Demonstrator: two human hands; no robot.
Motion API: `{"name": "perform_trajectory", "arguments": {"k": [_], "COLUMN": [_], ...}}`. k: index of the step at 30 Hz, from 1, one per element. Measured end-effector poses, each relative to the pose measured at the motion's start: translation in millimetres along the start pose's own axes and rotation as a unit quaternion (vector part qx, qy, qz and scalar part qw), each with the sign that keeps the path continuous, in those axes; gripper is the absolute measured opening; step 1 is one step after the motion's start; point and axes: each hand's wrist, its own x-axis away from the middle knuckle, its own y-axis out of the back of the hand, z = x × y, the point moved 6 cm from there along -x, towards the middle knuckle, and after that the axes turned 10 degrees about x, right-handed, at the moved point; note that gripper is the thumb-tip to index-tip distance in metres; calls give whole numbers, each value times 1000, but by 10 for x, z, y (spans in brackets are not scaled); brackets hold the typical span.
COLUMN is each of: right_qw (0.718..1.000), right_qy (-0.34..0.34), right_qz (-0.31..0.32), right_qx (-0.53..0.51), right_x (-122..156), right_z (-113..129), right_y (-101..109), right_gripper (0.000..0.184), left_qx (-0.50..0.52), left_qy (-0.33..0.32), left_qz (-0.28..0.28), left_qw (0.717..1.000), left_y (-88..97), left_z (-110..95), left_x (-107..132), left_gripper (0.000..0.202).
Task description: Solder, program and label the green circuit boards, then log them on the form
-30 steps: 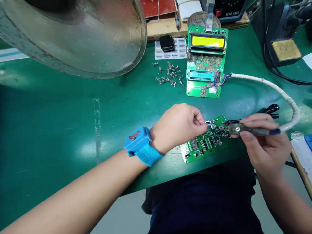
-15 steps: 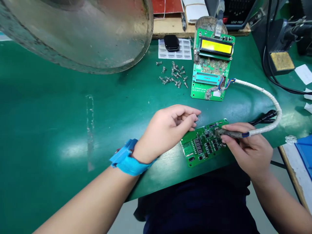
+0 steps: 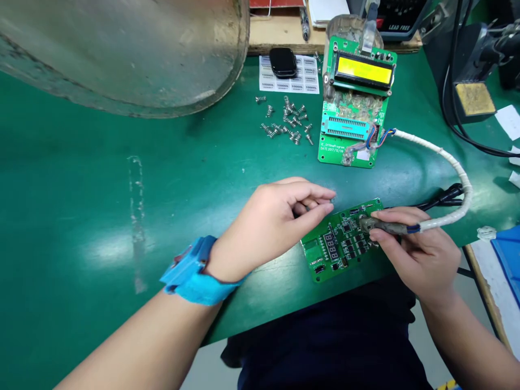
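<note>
A green circuit board (image 3: 320, 241) with a four-digit display lies tilted near the table's front edge. My right hand (image 3: 422, 254) pinches a dark, taped programming probe (image 3: 388, 226), its tip against the board's upper right part. From the probe a white-wrapped cable (image 3: 450, 157) curves back to a programmer board (image 3: 349, 149) with a lit yellow screen and a teal socket. My left hand (image 3: 276, 216) hovers at the circuit board's upper left edge, fingers curled and thumb close to the fingertips. Whatever is between those fingertips, if anything, is too small to make out.
Several small metal springs (image 3: 290, 122) lie loose behind my left hand. Beyond them a black watch-like case (image 3: 283, 63) rests on a label sheet (image 3: 268, 84). A large round metal lamp-like shade (image 3: 162, 65) overhangs the upper left. Black cables and a sponge holder (image 3: 475, 100) stand right.
The view has shifted slightly. My left hand's thumb and fingertips sit a little differently by the circuit board. The probe stays pressed on the same spot, held by my right hand.
</note>
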Motion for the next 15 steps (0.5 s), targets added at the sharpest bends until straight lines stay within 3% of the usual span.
{"name": "perform_trajectory", "arguments": {"k": [5,15], "right_qw": [999,999], "right_qy": [-13,-34], "right_qz": [1,13], "right_qx": [30,20], "right_x": [-17,-38], "right_z": [37,-11], "right_y": [-21,-35], "right_gripper": [17,12], "left_qx": [-33,-44], "left_qy": [-25,-49], "left_qz": [51,66], "left_qw": [998,996], "left_y": [-50,-61], "left_z": [-12,-2], "left_x": [11,8], "left_gripper": [23,23]}}
